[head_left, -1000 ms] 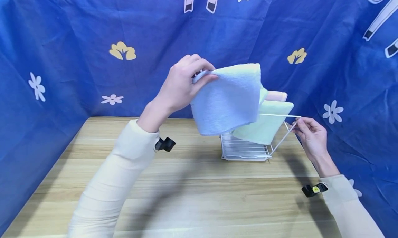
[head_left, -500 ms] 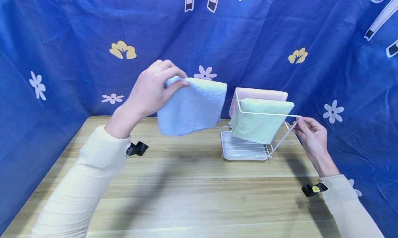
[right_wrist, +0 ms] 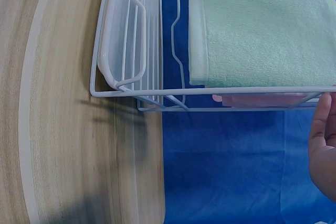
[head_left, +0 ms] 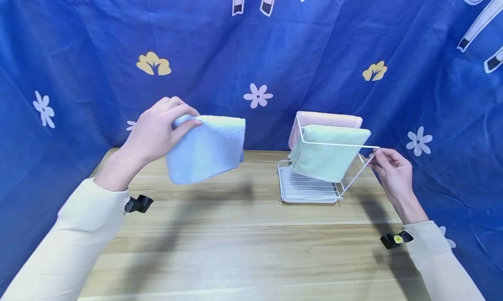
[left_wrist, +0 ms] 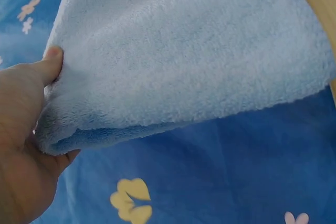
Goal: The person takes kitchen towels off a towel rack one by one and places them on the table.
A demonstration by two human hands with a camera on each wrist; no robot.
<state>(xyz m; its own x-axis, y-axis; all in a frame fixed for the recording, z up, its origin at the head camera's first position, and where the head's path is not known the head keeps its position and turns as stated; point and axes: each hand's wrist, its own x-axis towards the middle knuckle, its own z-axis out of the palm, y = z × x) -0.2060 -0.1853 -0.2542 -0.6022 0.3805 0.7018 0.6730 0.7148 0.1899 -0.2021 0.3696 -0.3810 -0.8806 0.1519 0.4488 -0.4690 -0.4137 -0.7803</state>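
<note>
My left hand (head_left: 157,128) pinches the top edge of a folded light blue towel (head_left: 208,148), which hangs above the table left of the rack. In the left wrist view the thumb lies on the fluffy towel (left_wrist: 189,51) near its fold. My right hand (head_left: 394,172) holds the upper right corner of a white wire rack (head_left: 359,178). A pale green towel (head_left: 334,154) drapes over the rack's front upper bar, and a pink towel (head_left: 330,119) hangs behind it. The right wrist view shows fingertips at the wire frame (right_wrist: 236,92) beside the green towel (right_wrist: 262,35).
The rack's low wire shelf sits over a white drip tray (head_left: 310,199) on the wooden table (head_left: 235,248). A blue patterned curtain (head_left: 204,39) closes off the back and both sides. Each wrist wears a black camera.
My left hand has carried the blue towel left and down, away from the rack, uncovering the green and pink towels. My right hand stays at the rack's corner.
</note>
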